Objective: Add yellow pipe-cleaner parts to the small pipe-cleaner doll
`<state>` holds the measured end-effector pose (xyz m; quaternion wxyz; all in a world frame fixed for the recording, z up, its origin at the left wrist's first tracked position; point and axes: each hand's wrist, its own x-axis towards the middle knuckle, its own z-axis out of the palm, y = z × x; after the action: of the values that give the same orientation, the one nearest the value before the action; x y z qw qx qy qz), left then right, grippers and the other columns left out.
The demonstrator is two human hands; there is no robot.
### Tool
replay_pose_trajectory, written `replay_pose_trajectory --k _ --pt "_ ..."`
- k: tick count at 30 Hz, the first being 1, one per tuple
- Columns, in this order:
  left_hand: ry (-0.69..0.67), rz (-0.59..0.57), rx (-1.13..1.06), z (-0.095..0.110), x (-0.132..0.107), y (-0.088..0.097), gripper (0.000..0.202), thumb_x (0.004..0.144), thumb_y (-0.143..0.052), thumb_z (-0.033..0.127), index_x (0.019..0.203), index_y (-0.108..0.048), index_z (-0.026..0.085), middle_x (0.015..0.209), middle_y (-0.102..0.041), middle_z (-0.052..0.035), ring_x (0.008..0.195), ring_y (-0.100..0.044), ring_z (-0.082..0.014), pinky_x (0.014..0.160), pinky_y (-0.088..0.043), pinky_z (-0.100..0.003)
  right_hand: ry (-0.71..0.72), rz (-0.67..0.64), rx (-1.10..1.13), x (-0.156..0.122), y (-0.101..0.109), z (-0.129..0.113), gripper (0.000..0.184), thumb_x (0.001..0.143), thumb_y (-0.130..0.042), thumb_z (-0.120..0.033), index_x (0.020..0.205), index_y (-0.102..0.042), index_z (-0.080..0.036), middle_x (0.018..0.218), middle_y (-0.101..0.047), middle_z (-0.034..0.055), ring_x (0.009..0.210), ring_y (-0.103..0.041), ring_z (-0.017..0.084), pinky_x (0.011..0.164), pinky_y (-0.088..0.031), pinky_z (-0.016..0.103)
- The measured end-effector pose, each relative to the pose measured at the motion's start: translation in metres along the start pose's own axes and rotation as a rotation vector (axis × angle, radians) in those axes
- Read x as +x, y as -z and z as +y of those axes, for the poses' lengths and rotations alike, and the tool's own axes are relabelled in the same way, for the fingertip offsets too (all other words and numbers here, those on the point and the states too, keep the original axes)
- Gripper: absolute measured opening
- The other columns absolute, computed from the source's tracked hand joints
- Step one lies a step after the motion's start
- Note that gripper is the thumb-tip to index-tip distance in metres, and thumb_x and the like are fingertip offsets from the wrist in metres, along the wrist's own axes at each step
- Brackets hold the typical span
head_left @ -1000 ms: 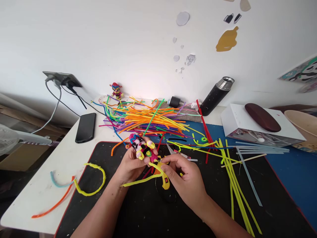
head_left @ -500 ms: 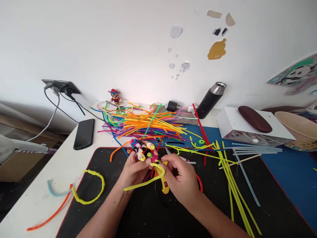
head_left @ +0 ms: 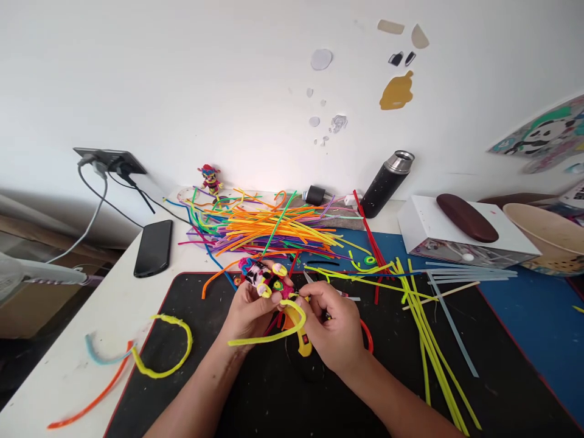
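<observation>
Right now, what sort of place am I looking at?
Probably a home craft desk: a heap of coloured pipe cleaners, a black work mat, and a small pipe-cleaner figure in the left hand.

Head-worn view, facing forward and down, close over left hand (head_left: 247, 311), right hand (head_left: 336, 333), seemingly wide-angle.

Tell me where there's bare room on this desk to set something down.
Free: the black mat's near edge, the mat between the curved yellow pipe cleaner and your left hand, and the white desk in front of the phone. Crowded: the pipe cleaner pile behind, lime stems at right.
</observation>
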<state>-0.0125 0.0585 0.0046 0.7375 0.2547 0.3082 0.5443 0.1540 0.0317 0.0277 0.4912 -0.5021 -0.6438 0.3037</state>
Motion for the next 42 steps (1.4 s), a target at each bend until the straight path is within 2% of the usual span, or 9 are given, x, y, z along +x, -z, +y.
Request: replay_pose_trajectory --k 3,8,13,16,21,25,28,34,42 --pt "0.01 -0.011 0.01 0.0 0.0 0.001 0.05 0.07 -0.097 0.021 0.11 -0.066 0.019 0.094 -0.076 -0.0046 0.072 -0.07 -0.0141 0.066 -0.057 -0.023 -0.037 0.003 0.025 -0.001 0.0 -0.001 0.011 0.095 -0.063 -0.023 0.084 -0.065 -0.022 0.054 -0.037 -0.0102 0.046 -0.037 0.01 0.048 -0.036 0.022" --pt "0.049 -0.011 -0.028 -0.001 0.0 -0.001 0.047 0.069 -0.096 0.022 0.106 -0.067 0.018 0.091 -0.074 -0.0034 0.065 -0.065 -0.0097 0.061 -0.052 -0.019 -0.153 -0.004 0.159 -0.001 -0.004 -0.001 0.013 0.095 -0.063 -0.026 0.083 -0.063 -0.022 0.055 -0.036 -0.0097 0.047 -0.035 0.011 0.047 -0.032 0.023" --pt "-0.018 0.024 0.017 0.001 0.0 -0.003 0.049 0.067 -0.097 0.021 0.106 -0.067 0.02 0.089 -0.074 -0.003 0.069 -0.067 -0.0131 0.063 -0.054 -0.022 -0.208 -0.063 0.222 -0.001 -0.003 0.002 0.015 0.097 -0.062 -0.03 0.084 -0.062 -0.021 0.057 -0.041 -0.0087 0.048 -0.039 0.011 0.047 -0.034 0.023" --pt "-0.077 0.041 0.094 0.005 -0.002 -0.001 0.049 0.07 -0.096 0.024 0.11 -0.067 0.021 0.091 -0.075 -0.0041 0.073 -0.07 -0.017 0.065 -0.055 -0.026 -0.186 -0.072 0.175 -0.002 0.004 0.004 0.016 0.099 -0.062 -0.031 0.088 -0.066 -0.02 0.056 -0.044 -0.0081 0.048 -0.042 0.011 0.048 -0.035 0.023" --pt "-0.155 0.027 0.304 0.01 -0.007 0.001 0.041 0.077 -0.092 0.024 0.11 -0.069 0.021 0.096 -0.077 -0.0051 0.087 -0.073 -0.0228 0.081 -0.057 -0.034 -0.114 -0.065 0.042 -0.002 0.018 0.005 0.015 0.1 -0.061 -0.029 0.095 -0.072 -0.019 0.055 -0.045 -0.0079 0.047 -0.044 0.012 0.05 -0.038 0.025" --pt "-0.194 0.006 0.452 0.009 -0.01 -0.003 0.039 0.074 -0.094 0.024 0.106 -0.071 0.023 0.096 -0.076 -0.004 0.084 -0.07 -0.0224 0.077 -0.057 -0.033 -0.092 -0.104 -0.042 0.0 0.026 0.002 0.017 0.1 -0.061 -0.03 0.092 -0.072 -0.02 0.056 -0.049 -0.0065 0.049 -0.046 0.012 0.051 -0.038 0.025" --pt "-0.204 -0.002 0.534 0.007 -0.011 -0.004 0.036 0.077 -0.091 0.028 0.106 -0.071 0.023 0.098 -0.074 -0.0045 0.085 -0.068 -0.0218 0.077 -0.057 -0.032 -0.063 -0.149 -0.102 0.001 0.028 0.0 0.016 0.1 -0.061 -0.029 0.092 -0.072 -0.021 0.056 -0.046 -0.0071 0.049 -0.046 0.012 0.051 -0.037 0.025" --pt "-0.203 -0.031 0.554 0.005 -0.011 0.0 0.035 0.081 -0.088 0.031 0.109 -0.07 0.023 0.101 -0.073 -0.0052 0.087 -0.068 -0.0213 0.079 -0.056 -0.032 -0.068 -0.216 -0.166 0.0 0.028 0.001 0.016 0.1 -0.059 -0.027 0.092 -0.072 -0.022 0.055 -0.044 -0.0074 0.048 -0.043 0.012 0.049 -0.032 0.025" --pt "-0.231 -0.066 0.569 0.003 -0.013 0.003 0.032 0.083 -0.086 0.028 0.112 -0.072 0.024 0.107 -0.07 -0.0066 0.092 -0.068 -0.0229 0.082 -0.057 -0.032 -0.095 -0.24 -0.197 0.005 0.03 0.002 0.015 0.1 -0.059 -0.026 0.094 -0.072 -0.022 0.057 -0.047 -0.0073 0.049 -0.046 0.012 0.051 -0.032 0.025"
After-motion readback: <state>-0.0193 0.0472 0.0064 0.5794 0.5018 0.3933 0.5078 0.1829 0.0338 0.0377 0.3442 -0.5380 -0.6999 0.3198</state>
